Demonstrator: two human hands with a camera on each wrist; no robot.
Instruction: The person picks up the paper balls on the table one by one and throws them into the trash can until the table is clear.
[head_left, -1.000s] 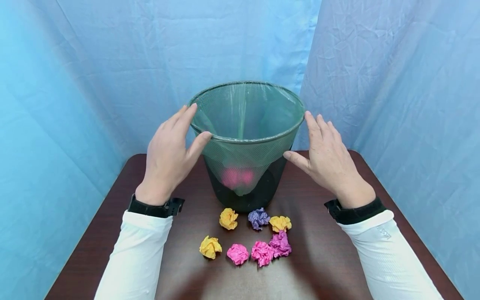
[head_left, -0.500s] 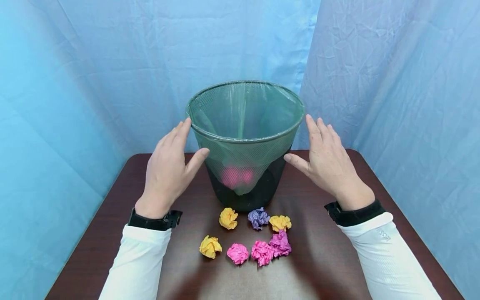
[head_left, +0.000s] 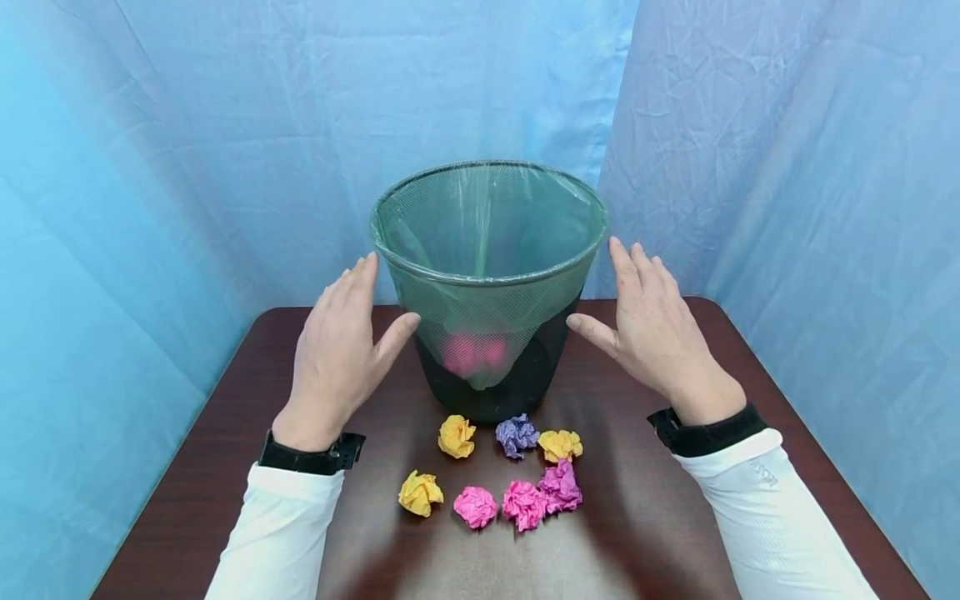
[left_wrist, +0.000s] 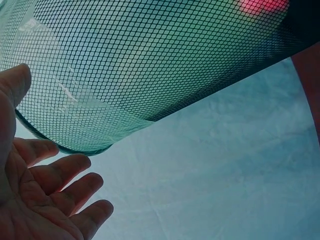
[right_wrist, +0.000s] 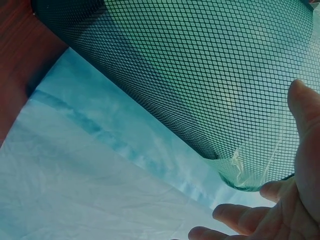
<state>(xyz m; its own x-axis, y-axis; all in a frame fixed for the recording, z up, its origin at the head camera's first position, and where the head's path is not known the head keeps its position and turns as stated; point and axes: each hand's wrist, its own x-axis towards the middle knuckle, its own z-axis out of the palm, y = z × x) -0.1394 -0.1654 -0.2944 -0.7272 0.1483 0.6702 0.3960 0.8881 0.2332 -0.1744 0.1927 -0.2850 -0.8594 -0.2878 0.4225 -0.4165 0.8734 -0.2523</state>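
A black mesh wastebasket (head_left: pixel 517 392) stands upright on the table, lined with a thin green plastic bag (head_left: pixel 480 300) folded over its rim. Pink crumpled paper (head_left: pixel 474 354) shows through the mesh inside. My left hand (head_left: pixel 333 350) is held beside the basket's left side, fingers extended and thumb apart, fingertips just below the rim. On the other side my right hand (head_left: pixel 660 325) mirrors it, fingers straight and close to the wall. Neither hand grips anything. Both wrist views show the spread fingers near the bag-covered rim.
In front of the basket lie several crumpled paper balls: yellow (head_left: pixel 421 493), orange-yellow (head_left: pixel 456 437), purple-blue (head_left: pixel 517 437), pink (head_left: pixel 476 507) and magenta (head_left: pixel 560 487). The dark wooden table (head_left: pixel 225 433) has blue cloth (head_left: pixel 300 100) hanging behind and on both sides.
My left hand has come away from the rim, moving down and toward me. The right hand has lowered slightly along its side. The basket has shifted very slightly left; the paper balls lie as before.
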